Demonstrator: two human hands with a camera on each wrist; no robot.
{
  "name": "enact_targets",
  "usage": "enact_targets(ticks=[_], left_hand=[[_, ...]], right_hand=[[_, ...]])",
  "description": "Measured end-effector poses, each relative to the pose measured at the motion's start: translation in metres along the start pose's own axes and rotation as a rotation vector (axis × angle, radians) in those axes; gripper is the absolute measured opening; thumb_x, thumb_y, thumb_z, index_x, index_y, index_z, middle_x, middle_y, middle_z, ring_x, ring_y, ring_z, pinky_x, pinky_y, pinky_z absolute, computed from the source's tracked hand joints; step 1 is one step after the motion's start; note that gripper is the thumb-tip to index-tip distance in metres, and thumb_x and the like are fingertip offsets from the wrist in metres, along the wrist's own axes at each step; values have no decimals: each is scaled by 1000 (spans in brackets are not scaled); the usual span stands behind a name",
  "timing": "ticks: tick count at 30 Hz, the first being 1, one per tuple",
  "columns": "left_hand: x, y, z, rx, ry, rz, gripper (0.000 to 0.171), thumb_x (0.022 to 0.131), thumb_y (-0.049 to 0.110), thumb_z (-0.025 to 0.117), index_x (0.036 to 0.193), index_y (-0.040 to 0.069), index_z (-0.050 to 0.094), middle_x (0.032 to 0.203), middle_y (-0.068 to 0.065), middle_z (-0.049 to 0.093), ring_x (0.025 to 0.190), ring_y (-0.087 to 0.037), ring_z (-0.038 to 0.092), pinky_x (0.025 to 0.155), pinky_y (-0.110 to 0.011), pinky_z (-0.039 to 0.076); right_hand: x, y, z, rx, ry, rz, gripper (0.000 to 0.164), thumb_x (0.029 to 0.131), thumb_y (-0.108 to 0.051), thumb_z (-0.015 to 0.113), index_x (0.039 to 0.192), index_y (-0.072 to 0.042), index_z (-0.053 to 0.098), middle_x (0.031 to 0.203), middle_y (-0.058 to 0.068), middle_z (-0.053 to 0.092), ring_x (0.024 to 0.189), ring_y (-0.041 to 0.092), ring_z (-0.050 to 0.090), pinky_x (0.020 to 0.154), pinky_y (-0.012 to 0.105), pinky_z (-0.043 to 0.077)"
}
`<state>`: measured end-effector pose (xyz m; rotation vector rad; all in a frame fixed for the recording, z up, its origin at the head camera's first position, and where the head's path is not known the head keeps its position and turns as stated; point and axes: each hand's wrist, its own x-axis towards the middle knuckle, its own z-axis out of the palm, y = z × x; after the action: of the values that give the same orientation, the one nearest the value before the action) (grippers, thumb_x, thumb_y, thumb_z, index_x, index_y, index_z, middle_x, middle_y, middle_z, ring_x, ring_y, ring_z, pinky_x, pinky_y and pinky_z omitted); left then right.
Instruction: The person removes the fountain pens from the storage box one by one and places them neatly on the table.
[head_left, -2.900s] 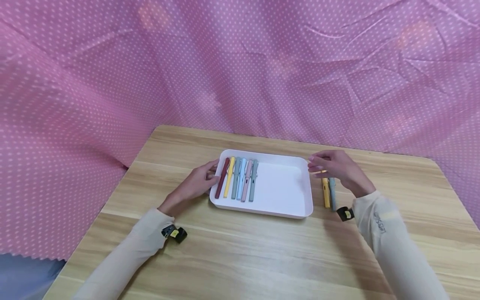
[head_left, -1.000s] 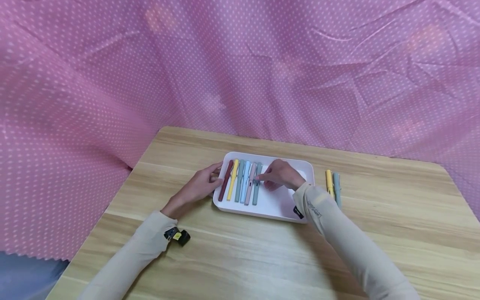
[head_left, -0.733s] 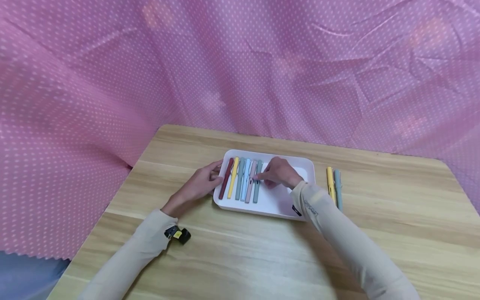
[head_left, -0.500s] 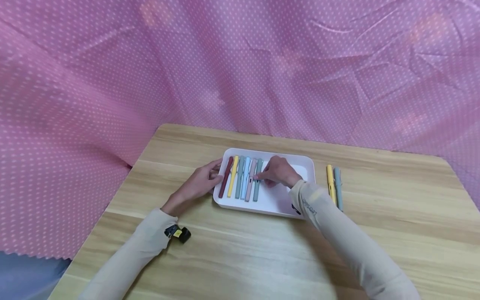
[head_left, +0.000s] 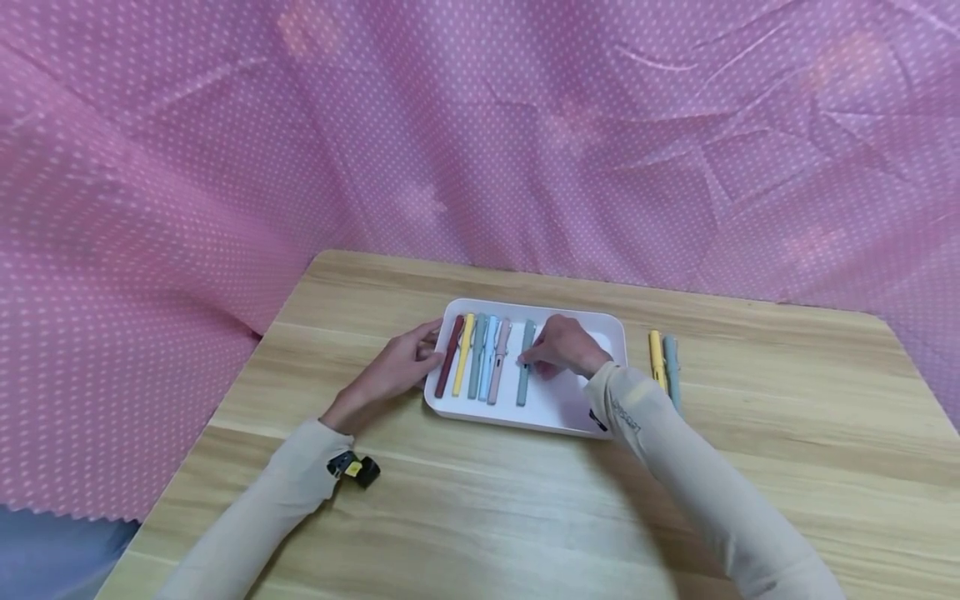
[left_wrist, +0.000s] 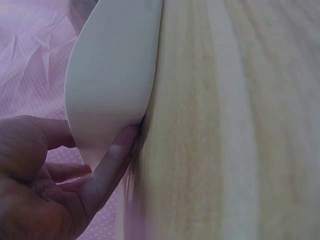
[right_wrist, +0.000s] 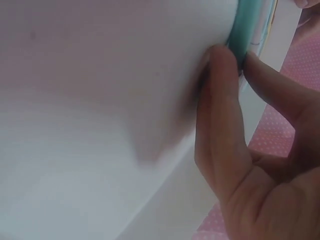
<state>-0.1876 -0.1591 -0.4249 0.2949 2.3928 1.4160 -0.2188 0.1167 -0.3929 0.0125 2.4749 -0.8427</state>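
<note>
Long sleeves both sides, same plain cream-beige cloth: left sleeve (head_left: 247, 525), right sleeve (head_left: 720, 500). Fairly close fit, soft wrinkles toward the wrist ends. Left cuff (head_left: 332, 432) and right cuff (head_left: 600, 382) stop about at the wrist. Right sleeve also has small dark lettering (head_left: 625, 417) near the cuff; can't read it from where I'm standing. By the left cuff: left wrist unit (head_left: 367, 472), black, boxy, yellow patch (head_left: 353, 469) on it. Right wrist unit (head_left: 597, 421): black, only partly showing beside the sleeve. Left grip (head_left: 393, 367), right grip (head_left: 564, 345): bare hands.
</note>
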Motion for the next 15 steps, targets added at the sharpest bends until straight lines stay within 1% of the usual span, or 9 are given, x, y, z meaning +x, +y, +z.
enact_targets(ticks=[4, 8, 15], left_hand=[[0, -2, 0, 5, -3, 15, 66, 107, 10, 54, 166, 7, 23, 154, -23, 47, 127, -37, 61, 82, -35, 65], [0, -3, 0, 3, -7, 15, 66, 108, 10, 53, 166, 7, 22, 154, -23, 47, 127, -37, 61, 82, -35, 65], [0, -2, 0, -7, -3, 6, 66, 108, 10, 54, 166, 8, 23, 155, -23, 46, 128, -38, 60, 82, -35, 65]], right_hand=[[-2, 1, 0, 1, -4, 3, 31, 92, -18, 81, 111, 6, 73, 81, 10, 74, 71, 17, 72, 70, 28, 63], [-4, -1, 1, 4, -6, 1, 31, 92, -15, 81, 111, 7, 73, 82, 12, 74, 71, 18, 72, 67, 27, 64], [-2, -2, 2, -25, 14, 1, 32, 91, -19, 82, 109, 6, 74, 80, 10, 74, 69, 17, 72, 65, 26, 63]])
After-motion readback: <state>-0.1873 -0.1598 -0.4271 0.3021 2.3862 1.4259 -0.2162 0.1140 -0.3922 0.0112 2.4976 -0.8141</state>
